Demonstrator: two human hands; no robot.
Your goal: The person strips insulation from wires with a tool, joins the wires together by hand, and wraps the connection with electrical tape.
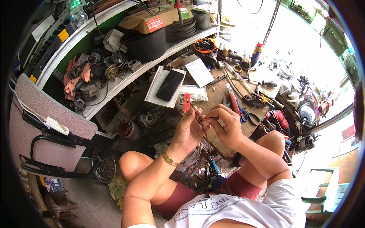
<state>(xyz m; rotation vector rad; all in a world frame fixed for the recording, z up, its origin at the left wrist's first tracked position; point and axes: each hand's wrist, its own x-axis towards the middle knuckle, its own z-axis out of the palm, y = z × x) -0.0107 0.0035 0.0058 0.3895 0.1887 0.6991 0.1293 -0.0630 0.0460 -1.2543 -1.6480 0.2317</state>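
Observation:
Both of my hands meet at the middle of the view, at the near edge of a wooden workbench [218, 99]. My left hand [187, 131] pinches a thin dark cord [205, 136] between thumb and fingers. Just beside it my right hand [227, 127] has its fingertips closed on the same cord. The cord hangs down from the fingers toward my lap; its upper end is hidden by them. Right behind my left fingertips is a small red card [185, 102], next to a clear plastic packet [194, 92]. A black phone [170, 86] lies on a white pad [151, 94].
Red-handled pliers [233, 99], blue-handled scissors [243, 115] and a screwdriver [268, 83] lie right of my hands. A spray can [257, 53] stands farther back. Metal shelves [125, 72] on the left carry motor parts and a black bucket [147, 46]. A pinkish board chair [49, 117] stands left.

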